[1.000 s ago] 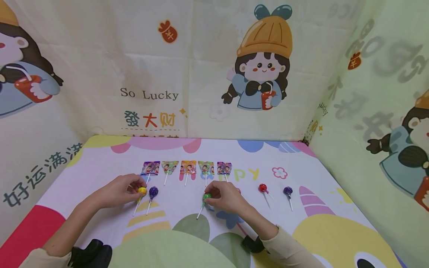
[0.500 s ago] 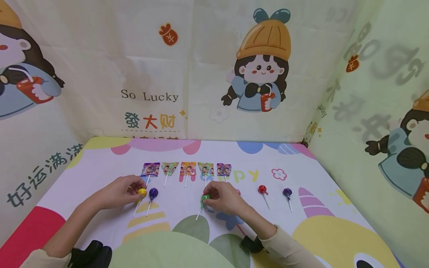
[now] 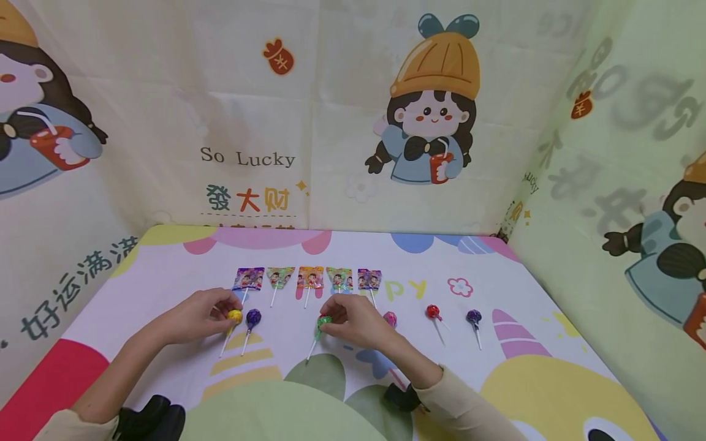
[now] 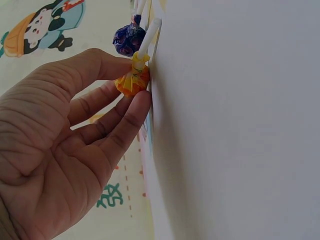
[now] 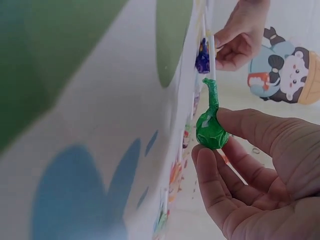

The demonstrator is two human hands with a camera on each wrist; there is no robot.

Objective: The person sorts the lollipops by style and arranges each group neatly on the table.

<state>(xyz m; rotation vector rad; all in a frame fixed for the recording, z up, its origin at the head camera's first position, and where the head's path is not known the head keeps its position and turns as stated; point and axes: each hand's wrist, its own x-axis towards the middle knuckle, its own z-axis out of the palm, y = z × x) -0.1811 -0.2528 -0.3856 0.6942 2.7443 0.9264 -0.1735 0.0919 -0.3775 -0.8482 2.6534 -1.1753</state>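
Note:
My left hand (image 3: 201, 315) pinches the yellow lollipop (image 3: 235, 316) between thumb and fingers; in the left wrist view its orange-yellow wrapper (image 4: 133, 83) sits at the fingertips. Just right of it lies a dark purple lollipop (image 3: 253, 318). My right hand (image 3: 358, 321) pinches the green lollipop (image 3: 324, 320), whose stick points down and left toward the table. The right wrist view shows the shiny green wrapper (image 5: 211, 131) between thumb and fingers. A pink lollipop (image 3: 390, 318) lies right of this hand, partly hidden by it.
Several flat-wrapped lollipops, among them an orange one (image 3: 311, 277), form a row behind the hands. Farther right lie a red lollipop (image 3: 432, 312) and another purple one (image 3: 474, 316). A printed cloth wall (image 3: 342, 122) stands behind the table.
My right hand has moved left with the green lollipop, and the pink lollipop shows more fully. My left hand stays at the yellow lollipop.

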